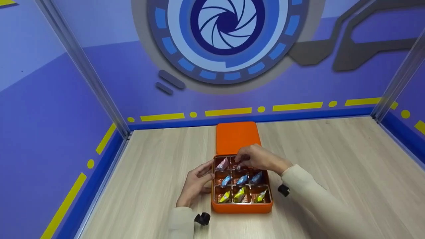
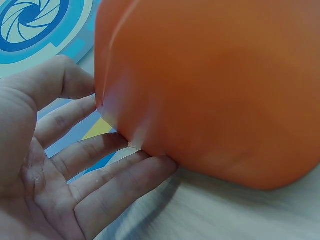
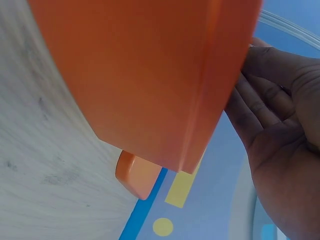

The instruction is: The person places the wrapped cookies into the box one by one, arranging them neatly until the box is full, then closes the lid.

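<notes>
An orange box (image 1: pixel 241 208) with a divided brown tray stands on the table. Yellow wrapped candies (image 1: pixel 239 195) lie in its front row, blue wrapped candies (image 1: pixel 242 180) in the middle row. A pink wrapped candy (image 1: pixel 222 164) sits in the back left compartment. My left hand (image 1: pixel 196 184) rests its thumb and fairly straight fingertips against the box's left side. My right hand (image 1: pixel 257 157) reaches down into the back middle compartment, its bent fingers pinching a small wrapped candy (image 1: pixel 238 168) that is mostly hidden. The right hand also covers most of the back right compartment.
Directly behind the box lies an orange lid (image 1: pixel 237 137), flat on the wooden table (image 1: pixel 159 166). A printed blue and purple panel (image 1: pixel 109 73) closes off the back, and side panels with metal posts (image 1: pixel 89 76) stand left and right.
</notes>
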A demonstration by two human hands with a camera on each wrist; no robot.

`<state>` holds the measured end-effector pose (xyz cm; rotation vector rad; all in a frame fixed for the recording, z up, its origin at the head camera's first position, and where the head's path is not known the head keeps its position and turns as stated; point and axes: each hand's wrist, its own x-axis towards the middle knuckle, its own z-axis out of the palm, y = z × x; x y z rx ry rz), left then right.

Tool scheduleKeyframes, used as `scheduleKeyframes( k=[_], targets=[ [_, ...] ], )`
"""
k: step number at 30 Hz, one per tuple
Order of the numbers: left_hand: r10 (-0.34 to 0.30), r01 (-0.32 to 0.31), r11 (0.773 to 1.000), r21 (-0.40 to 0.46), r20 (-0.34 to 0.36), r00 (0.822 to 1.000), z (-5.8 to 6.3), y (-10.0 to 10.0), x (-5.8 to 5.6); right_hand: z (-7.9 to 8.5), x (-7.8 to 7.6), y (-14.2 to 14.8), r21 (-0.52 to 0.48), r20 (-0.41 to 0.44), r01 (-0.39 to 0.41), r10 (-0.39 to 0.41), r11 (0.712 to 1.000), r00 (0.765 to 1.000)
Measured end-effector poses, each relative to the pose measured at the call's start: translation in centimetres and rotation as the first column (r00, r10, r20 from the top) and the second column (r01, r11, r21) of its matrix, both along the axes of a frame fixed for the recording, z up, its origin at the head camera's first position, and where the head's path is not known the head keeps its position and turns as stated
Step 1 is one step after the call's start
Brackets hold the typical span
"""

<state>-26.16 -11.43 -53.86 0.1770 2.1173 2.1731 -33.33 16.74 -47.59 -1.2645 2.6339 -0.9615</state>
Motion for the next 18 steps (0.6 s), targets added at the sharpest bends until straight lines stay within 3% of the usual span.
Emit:
scheduleKeyframes(
  k=[11,18],
  targets=[
    [-0.002,0.002,1.0,0.009,0.037,0.999,0.0,0.0,0.0,0.0,0.4,0.7,-0.034,0.018,0.014,-0.013,0.999,1.0],
    [0.001,-0.001,1.0,-0.007,0.01,1.0,-0.2,0.0,0.0,0.1,1.1,1.6,-0.073,0.086,0.032,-0.025,0.997,0.996]
  ],
)
